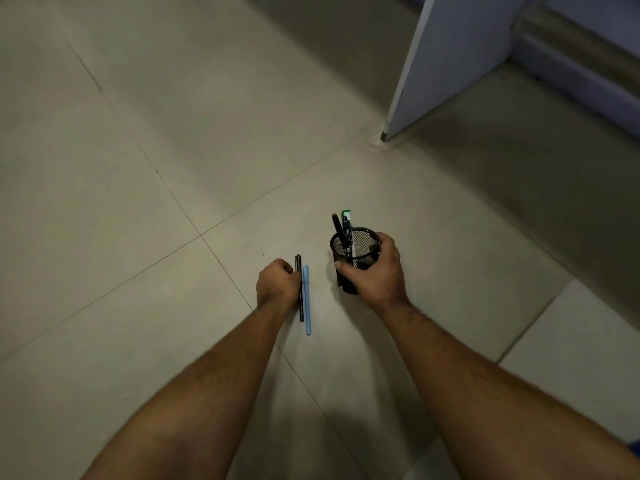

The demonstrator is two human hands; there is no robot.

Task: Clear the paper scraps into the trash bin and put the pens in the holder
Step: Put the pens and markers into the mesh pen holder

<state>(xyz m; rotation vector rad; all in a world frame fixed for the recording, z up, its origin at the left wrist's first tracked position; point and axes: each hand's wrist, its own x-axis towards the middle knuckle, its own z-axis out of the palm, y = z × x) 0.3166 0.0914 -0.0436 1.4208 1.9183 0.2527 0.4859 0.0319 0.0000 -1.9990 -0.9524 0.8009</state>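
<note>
A black mesh pen holder (356, 249) stands on the tiled floor with several pens sticking out of it, one with a green and white top. My right hand (375, 271) grips the holder round its near side. Just left of it a black pen (300, 289) and a light blue pen (306, 299) lie side by side. My left hand (278, 280) has curled fingers that pinch the black pen; the blue pen lies right beside them. No paper scraps or trash bin are in view.
A white furniture panel (446, 60) stands on the floor at the upper right, with a wall skirting (581, 74) behind it. Beige floor tiles (138, 133) spread all around the hands.
</note>
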